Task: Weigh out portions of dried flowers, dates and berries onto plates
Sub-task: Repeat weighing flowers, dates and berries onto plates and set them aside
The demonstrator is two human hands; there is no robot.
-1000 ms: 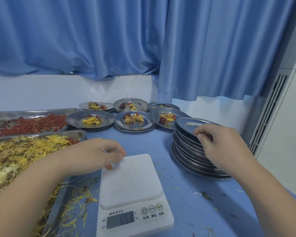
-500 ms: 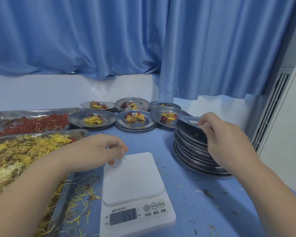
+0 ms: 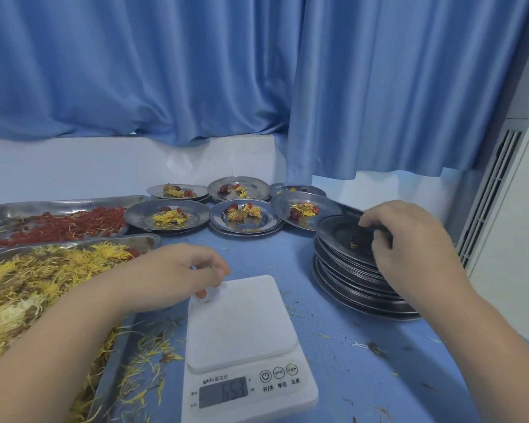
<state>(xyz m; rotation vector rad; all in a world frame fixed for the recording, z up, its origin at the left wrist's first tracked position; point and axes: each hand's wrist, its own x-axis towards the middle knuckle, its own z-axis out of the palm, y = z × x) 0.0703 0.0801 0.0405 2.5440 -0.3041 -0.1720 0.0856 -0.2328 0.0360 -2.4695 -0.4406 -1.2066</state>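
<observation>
**Right hand on the top plate, left hand at the scale**

My right hand (image 3: 409, 239) is on the right side of the table (image 3: 287, 254), fingers curled over the far right rim of the top plate (image 3: 339, 233). I grip that plate so it tilts, its right edge raised off the stack of plates (image 3: 348, 285) beneath it. A scrap of yellow petal lies in its hollow.

My left hand (image 3: 177, 273) hovers over the far left corner of the scale (image 3: 245, 340), fingers curled with the tips bunched close together. I cannot tell whether they pinch anything. The scale sits near me in the middle, its white platform bare but for a few specks. Its display is lit, though the digits are too blurred to read with certainty.

To my left, touching my forearm, is the tray of dried flowers (image 3: 147, 239), heaped with yellow strands, and some have spilled onto the table beside the scale. Just beyond it lies the tray of berries (image 3: 74, 203), spread with red fruit.

At the far side of the table are the filled plates (image 3: 141, 215), in two rows, each holding yellow petals and dark red pieces. The rightmost of the nearer row is just beside the stack. A blue curtain (image 3: 196, 71) hangs behind them
</observation>
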